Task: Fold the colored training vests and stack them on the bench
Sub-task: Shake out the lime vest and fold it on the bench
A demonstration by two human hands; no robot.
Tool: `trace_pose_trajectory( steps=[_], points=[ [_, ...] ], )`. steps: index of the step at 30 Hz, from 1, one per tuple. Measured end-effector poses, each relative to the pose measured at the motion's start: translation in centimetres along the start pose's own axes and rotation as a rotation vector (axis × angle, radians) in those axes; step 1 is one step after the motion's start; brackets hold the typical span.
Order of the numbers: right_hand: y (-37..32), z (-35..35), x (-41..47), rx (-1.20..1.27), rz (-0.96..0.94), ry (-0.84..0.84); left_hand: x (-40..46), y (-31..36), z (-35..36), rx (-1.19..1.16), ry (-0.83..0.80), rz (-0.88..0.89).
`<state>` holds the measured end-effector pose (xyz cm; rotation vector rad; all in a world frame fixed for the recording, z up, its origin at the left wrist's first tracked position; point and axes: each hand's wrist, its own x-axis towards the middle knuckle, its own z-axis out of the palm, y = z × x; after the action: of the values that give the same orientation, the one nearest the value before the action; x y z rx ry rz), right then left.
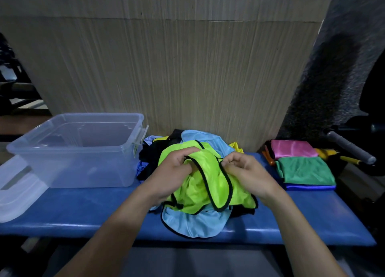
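Both my grips are on the neon green vest: left hand has fingers curled round the black-trimmed edge near the shoulder strap, right hand pinches the trim at the other side, thumbs and fingertips closed on fabric, nothing else held. The vest is bunched, not yet spread or folded, sitting on top of the loose pile at centre of the counter. Under it a light blue vest hangs toward the near edge at 6 o'clock, more light blue, black and yellow cloth behind at 12 o'clock. Done so far, as I judge: a small folded stack at 3 o'clock, green folded vest over a blue one, pink folded vest just behind, orange and yellow bits beside it. Left: this green one plus the whole pile, so early to mid way. Clear plastic bin at 9 o'clock, touching or just beside the pile, its lid at 8 o'clock overhanging the counter end. Open room: strip of bare blue along the near edge at 7 o'clock, and a gap between pile and stack at 4 o'clock. Wall close behind, so little room at 12. Blue vest could slip off the front edge.
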<state>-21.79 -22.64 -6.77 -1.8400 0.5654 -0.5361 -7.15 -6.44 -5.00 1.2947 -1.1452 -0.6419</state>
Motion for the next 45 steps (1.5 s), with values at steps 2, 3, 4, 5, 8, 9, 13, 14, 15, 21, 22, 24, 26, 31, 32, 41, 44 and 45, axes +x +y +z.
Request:
trace_pose_trajectory(
  steps=[2, 3, 4, 5, 8, 9, 13, 14, 15, 21, 22, 24, 26, 31, 32, 41, 44, 45],
  points=[
    [0.2, -0.1, -0.2, -0.016, 0.001, 0.046, 0.2, -1.1, -0.6, 0.365, -0.095, 0.039],
    [0.3, -0.3, -0.2, 0.005, 0.006, 0.102, 0.1, -1.6, -1.0, 0.504, -0.24, -0.031],
    [0.5, -0.7, -0.2, 0.032, 0.009, 0.167, -0.1, -2.0, -1.4, 0.597, -0.409, -0.164],
    [0.8, -1.2, -0.2, 0.045, 0.007, 0.225, -0.4, -2.2, -1.6, 0.647, -0.564, -0.324],
    [0.8, -2.1, -0.4, 0.037, -0.02, 0.254, -0.8, -2.8, -1.8, 0.598, -0.632, -0.458],
    [0.6, -2.2, -0.6, 0.033, -0.034, 0.241, -0.5, -3.2, -1.7, 0.607, -0.489, -0.386],
    [0.1, -2.1, -1.2, 0.002, -0.093, 0.231, 1.0, -5.5, -0.9, 0.984, -0.071, -0.191],
    [0.1, -2.2, -1.2, 0.004, -0.1, 0.237, 1.2, -5.9, -0.6, 1.094, -0.075, -0.196],
    [0.0, -2.3, -1.3, 0.01, -0.102, 0.242, 1.3, -6.1, -0.3, 1.206, -0.073, -0.221],
    [0.2, -2.9, -1.6, 0.001, -0.097, 0.241, 2.5, -5.9, -2.0, 1.007, 0.286, -0.072],
    [0.3, -2.8, -1.6, -0.02, -0.092, 0.216, 2.6, -5.4, -2.5, 0.815, 0.314, -0.091],
    [0.2, -2.5, -1.9, -0.062, -0.098, 0.146, 2.4, -3.4, -3.1, 0.348, 0.337, -0.137],
    [-0.3, -2.1, -2.3, -0.084, -0.133, 0.08, 1.7, -0.8, -3.0, -0.05, 0.308, -0.169],
    [-3.3, -1.1, -3.7, -0.097, -0.239, 0.011, 0.5, 5.4, -3.2, -0.336, 0.113, -0.142],
    [-4.4, -1.0, -4.0, -0.093, -0.269, 0.015, 0.4, 7.0, -3.4, -0.324, 0.08, -0.132],
    [-19.1, -2.6, -8.0, -0.211, -0.57, -0.054, -1.0, 21.6, -2.4, 0.097, 0.07, 0.246],
    [-22.7, -3.3, -9.4, -0.419, -0.618, -0.096, -0.8, 24.5, -2.7, 0.26, 0.178, 0.337],
    [-23.4, -3.5, -9.6, -0.506, -0.633, -0.068, -0.8, 25.0, -2.9, 0.303, 0.195, 0.337]
  ],
)
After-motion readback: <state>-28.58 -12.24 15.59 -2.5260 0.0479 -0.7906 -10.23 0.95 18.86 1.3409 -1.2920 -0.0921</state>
